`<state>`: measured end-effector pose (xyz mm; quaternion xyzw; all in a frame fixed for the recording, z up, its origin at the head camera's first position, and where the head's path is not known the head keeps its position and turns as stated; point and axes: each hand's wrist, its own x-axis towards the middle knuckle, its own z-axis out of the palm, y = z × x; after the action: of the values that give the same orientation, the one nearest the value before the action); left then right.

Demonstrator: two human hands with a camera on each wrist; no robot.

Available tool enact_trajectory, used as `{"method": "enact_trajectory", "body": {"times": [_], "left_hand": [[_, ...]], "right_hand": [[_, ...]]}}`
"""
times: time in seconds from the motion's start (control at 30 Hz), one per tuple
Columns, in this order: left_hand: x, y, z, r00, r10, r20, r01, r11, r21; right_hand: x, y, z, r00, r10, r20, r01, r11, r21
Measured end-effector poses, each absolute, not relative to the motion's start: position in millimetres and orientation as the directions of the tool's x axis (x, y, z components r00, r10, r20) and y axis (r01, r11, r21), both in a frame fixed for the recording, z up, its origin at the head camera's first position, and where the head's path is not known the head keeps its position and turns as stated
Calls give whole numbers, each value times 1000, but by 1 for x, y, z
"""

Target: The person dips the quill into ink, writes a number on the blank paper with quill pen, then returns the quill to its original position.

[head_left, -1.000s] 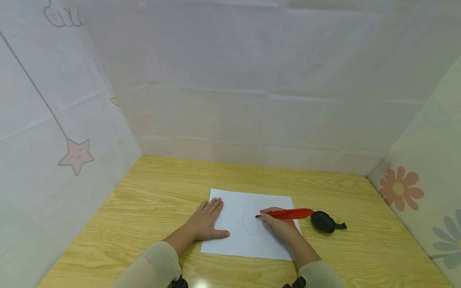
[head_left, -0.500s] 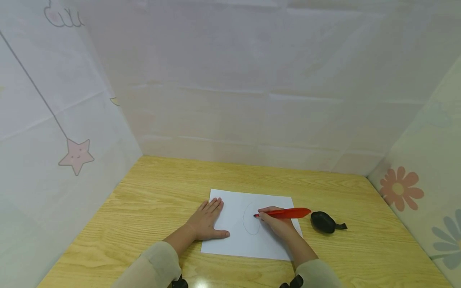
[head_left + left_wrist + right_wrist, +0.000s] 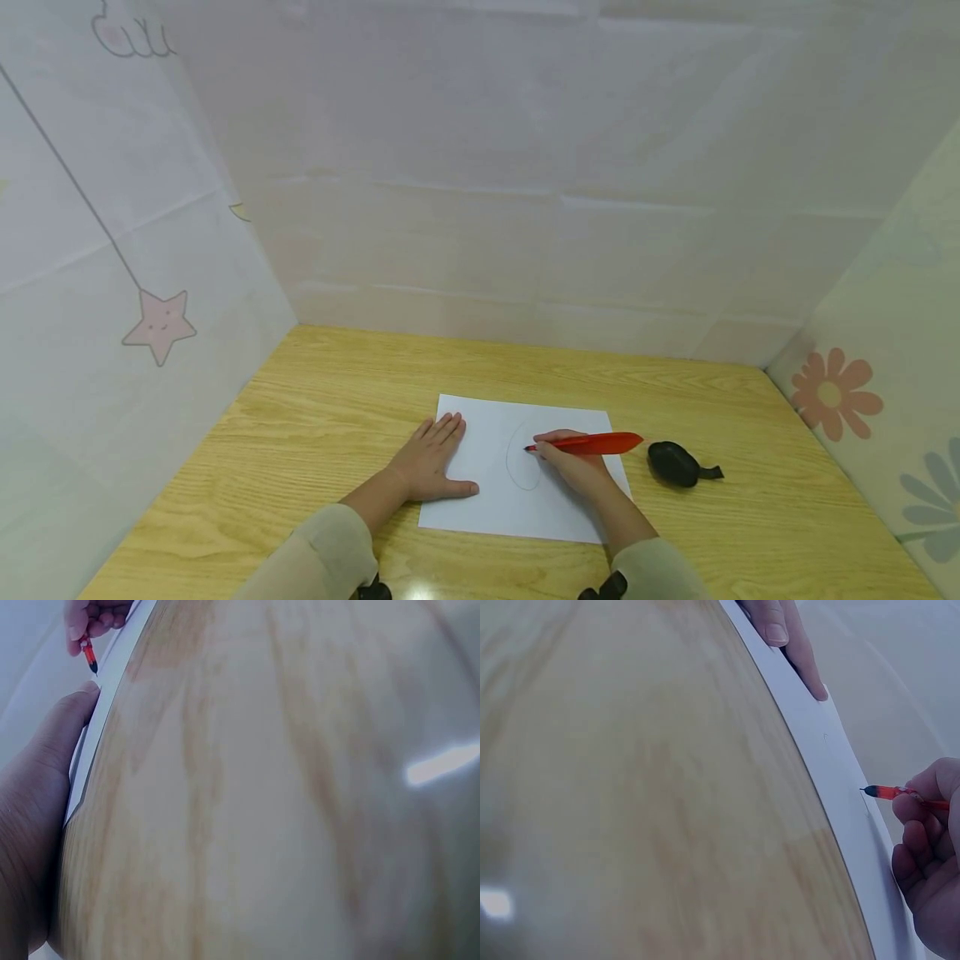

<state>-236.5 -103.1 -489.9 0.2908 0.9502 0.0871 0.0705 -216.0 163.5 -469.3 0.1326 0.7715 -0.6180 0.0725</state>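
Note:
A sheet of white paper (image 3: 495, 512) lies on the wooden table (image 3: 360, 367), with a thin, tall oval line drawn near its middle. My left hand (image 3: 431, 467) rests flat on the paper's left side, fingers spread and thumb pointing right. In my right hand (image 3: 583, 473) I pinch a red feather pen (image 3: 603, 443), its plume leaning to the right. The pen's dark tip (image 3: 871, 790) is at the paper inside the oval; whether it touches is hard to tell. The left wrist view shows my left thumb (image 3: 64, 724) by the sheet's edge.
Right of the paper lies a black rounded object (image 3: 673, 463) with a short flared tail. Pale printed sheets (image 3: 480, 250) wall the table's back and sides. Black straps with small devices (image 3: 609, 586) show at my wrists.
My right hand and the red feather pen have shifted slightly left, bringing the tip further into the oval. The left hand, paper and black object stay in place.

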Motion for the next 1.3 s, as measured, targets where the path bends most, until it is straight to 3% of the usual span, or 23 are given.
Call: {"method": "enact_trajectory", "body": {"times": [0.53, 1.3], "left_hand": [[-237, -103, -492, -817, 570, -86, 542, 810, 223], [-239, -102, -493, -826, 557, -92, 529, 820, 218]], "right_hand": [[-219, 160, -474, -966, 96, -238, 255, 240, -937], [-216, 152, -473, -955, 83, -286, 298, 240, -924]]}}
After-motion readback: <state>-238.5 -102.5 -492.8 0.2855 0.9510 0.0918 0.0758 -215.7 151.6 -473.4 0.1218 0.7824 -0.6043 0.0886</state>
